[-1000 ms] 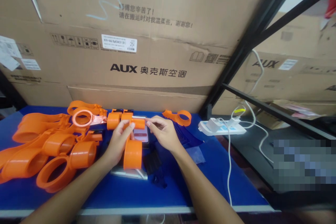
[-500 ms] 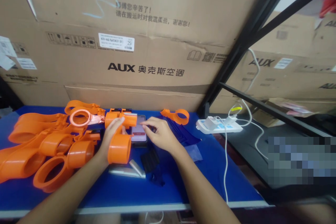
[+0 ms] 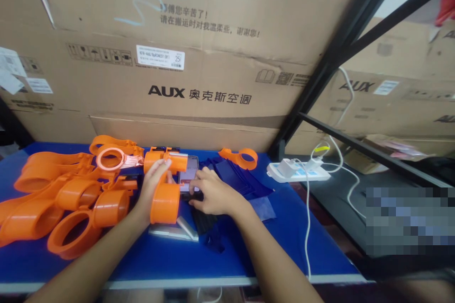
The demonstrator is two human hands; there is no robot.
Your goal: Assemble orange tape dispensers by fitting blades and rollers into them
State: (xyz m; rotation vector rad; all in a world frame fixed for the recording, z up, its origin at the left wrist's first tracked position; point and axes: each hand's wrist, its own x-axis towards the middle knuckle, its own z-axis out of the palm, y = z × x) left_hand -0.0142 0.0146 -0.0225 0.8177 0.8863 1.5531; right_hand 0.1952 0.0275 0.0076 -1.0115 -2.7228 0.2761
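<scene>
My left hand (image 3: pixel 153 188) is wrapped round an orange plastic tape dispenser (image 3: pixel 165 203), its wide ring facing down towards me. Just to the right, my right hand (image 3: pixel 212 191) has its fingers curled together over the lower edge of a phone (image 3: pixel 189 175) with a lit screen. Whatever lies between those fingertips is hidden. Dark blue flat sheets (image 3: pixel 232 177) are beyond the right hand. Below it is a black ribbed piece (image 3: pixel 204 221), beside some pale flat strips (image 3: pixel 174 232).
More orange tape dispensers (image 3: pixel 78 194) are heaped on the left of the blue table (image 3: pixel 177 262). A single orange dispenser (image 3: pixel 247 158) lies at the back right. A white power strip (image 3: pixel 298 172) with cables is at the right edge. A large cardboard box (image 3: pixel 199 57) walls off the back.
My right hand has come down from the phone's screen to its lower edge, fingers curling. The left hand keeps its hold on the tape dispenser. The view has shifted slightly.
</scene>
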